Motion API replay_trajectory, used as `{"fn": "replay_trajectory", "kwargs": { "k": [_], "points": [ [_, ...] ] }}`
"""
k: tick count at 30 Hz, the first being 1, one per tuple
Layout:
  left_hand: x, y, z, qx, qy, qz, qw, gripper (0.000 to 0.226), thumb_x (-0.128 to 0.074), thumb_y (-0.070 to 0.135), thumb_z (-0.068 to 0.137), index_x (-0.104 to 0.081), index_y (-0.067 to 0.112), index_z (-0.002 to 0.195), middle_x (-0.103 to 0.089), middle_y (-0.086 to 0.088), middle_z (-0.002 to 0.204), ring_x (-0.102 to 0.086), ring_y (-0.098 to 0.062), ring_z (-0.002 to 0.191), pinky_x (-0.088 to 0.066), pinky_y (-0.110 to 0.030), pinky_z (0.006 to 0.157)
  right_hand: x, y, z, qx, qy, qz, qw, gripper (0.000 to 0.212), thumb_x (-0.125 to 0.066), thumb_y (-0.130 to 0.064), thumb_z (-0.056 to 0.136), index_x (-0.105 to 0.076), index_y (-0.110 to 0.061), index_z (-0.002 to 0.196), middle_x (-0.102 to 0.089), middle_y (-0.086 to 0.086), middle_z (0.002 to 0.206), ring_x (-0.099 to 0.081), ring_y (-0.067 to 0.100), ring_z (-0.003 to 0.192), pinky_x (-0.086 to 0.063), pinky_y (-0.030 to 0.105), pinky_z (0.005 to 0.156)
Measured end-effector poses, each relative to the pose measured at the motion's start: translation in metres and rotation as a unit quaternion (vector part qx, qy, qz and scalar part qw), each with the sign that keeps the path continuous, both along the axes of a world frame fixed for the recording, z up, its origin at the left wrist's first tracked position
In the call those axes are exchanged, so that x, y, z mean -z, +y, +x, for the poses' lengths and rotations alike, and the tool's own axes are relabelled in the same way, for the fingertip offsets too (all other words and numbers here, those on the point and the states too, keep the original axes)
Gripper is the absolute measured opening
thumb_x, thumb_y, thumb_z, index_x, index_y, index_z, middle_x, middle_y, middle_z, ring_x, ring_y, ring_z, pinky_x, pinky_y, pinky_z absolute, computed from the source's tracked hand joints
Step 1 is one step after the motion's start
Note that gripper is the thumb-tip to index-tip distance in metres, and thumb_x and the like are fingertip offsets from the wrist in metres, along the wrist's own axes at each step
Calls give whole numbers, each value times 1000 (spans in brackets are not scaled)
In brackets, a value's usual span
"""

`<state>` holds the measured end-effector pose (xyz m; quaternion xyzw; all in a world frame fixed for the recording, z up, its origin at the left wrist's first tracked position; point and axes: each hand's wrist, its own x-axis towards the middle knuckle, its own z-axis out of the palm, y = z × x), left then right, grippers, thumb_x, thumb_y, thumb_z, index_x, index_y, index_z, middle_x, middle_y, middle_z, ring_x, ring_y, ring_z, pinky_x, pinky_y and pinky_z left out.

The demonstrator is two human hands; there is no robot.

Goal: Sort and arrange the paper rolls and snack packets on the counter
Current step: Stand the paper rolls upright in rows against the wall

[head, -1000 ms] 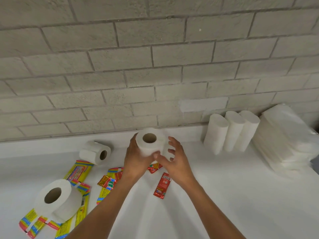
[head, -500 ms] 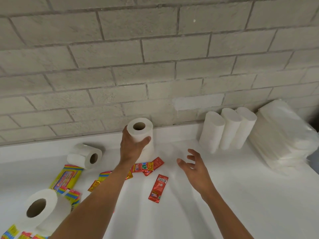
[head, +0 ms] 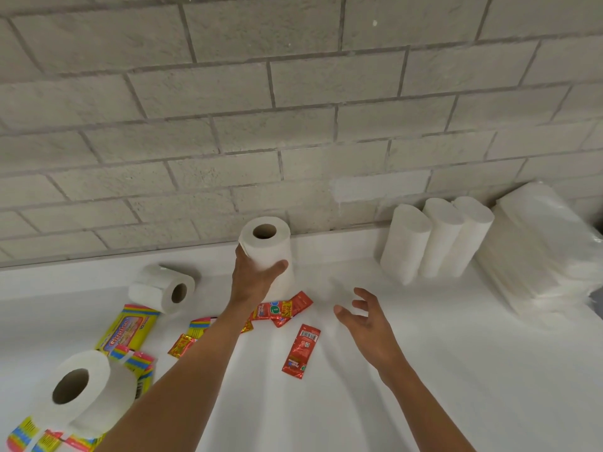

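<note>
My left hand grips an upright white paper roll that stands on the white counter near the back wall. Empty, with fingers spread, my right hand hovers to the right of it. Another paper roll lies on its side to the left, and a large roll lies at the near left on top of packets. Red sachets lie just in front of the held roll, and one red sachet lies alone nearer me. Yellow rainbow-edged snack packets are scattered on the left.
Three upright white rolls stand in a row against the wall at the right. Beside them is a stack of white napkins in plastic wrap. A grey brick wall closes off the back of the counter.
My right hand has let go of the roll and drawn back to the right. My left hand has carried the roll toward the wall and stood it on the counter.
</note>
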<state>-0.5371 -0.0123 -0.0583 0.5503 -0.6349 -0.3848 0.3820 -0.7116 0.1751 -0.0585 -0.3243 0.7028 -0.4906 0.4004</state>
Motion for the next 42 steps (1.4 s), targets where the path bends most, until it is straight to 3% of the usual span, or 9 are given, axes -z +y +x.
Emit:
{"fn": "replay_trajectory", "kwargs": {
  "k": [9,13,17,20,23,29,33,38,42],
  "points": [
    [7,-3,-5,30,3,18,999,99,-88,42,67,-25,36,143,-45,5,142,-44,-20,130,-44,-42,101,4,-1,0,-1,6,14,1000,62,-69,-46,87,-39,-34,141,-48,-3,136,-57,18,111,-44,13,68],
    [12,-10,22,66,-40,48,996,107,-88,25,71,-19,34,152,-35,2,154,-37,-21,137,-41,-49,109,5,-1,-3,3,4,17,1000,63,-70,-46,87,-39,-34,140,-48,-3,136,-58,17,109,-43,14,68],
    [12,-21,73,-76,-115,-5,990,75,-70,15,82,-37,27,148,-43,-6,147,-43,-32,132,-42,-49,106,8,-3,-1,1,2,21,1000,63,-70,-45,86,-40,-34,141,-49,-2,135,-58,18,110,-44,24,76],
    [5,-32,111,-250,-154,-45,955,56,-64,21,82,-50,22,136,-46,-13,141,-42,-43,123,-41,-54,96,12,-6,5,-5,4,29,1000,63,-70,-45,87,-40,-34,141,-49,-2,135,-58,17,108,-44,26,79],
    [2,-42,137,-346,-176,-15,921,53,-61,33,84,-47,22,134,-38,-11,145,-37,-45,126,-35,-54,99,14,-10,12,-14,7,37,999,62,-70,-44,87,-40,-34,141,-48,-1,136,-57,15,105,-46,29,84],
    [11,-61,168,-383,-179,55,905,58,-54,48,91,-43,17,138,-41,-15,143,-35,-43,127,-32,-55,101,21,-15,19,-26,9,48,998,62,-70,-45,86,-41,-34,140,-49,-1,136,-58,19,112,-51,38,95],
    [12,-68,185,-393,-180,126,893,63,-61,45,83,-43,16,137,-43,-15,139,-35,-42,127,-32,-53,102,27,-18,21,-24,3,53,998,61,-71,-48,85,-42,-38,137,-50,-3,134,-58,16,110,-51,38,94],
    [20,-70,189,-395,-113,193,891,84,-70,50,76,-33,14,142,-39,-19,144,-35,-45,129,-29,-52,108,32,-18,25,-29,0,70,997,62,-72,-51,83,-42,-39,136,-50,-3,133,-58,17,111,-52,45,98],
    [23,-65,183,-388,-78,187,899,90,-73,49,74,-28,16,145,-41,-20,144,-37,-45,130,-32,-54,107,30,-17,27,-34,-7,75,997,64,-72,-53,82,-42,-40,137,-51,-4,132,-60,17,112,-51,47,100]
  ]
}}
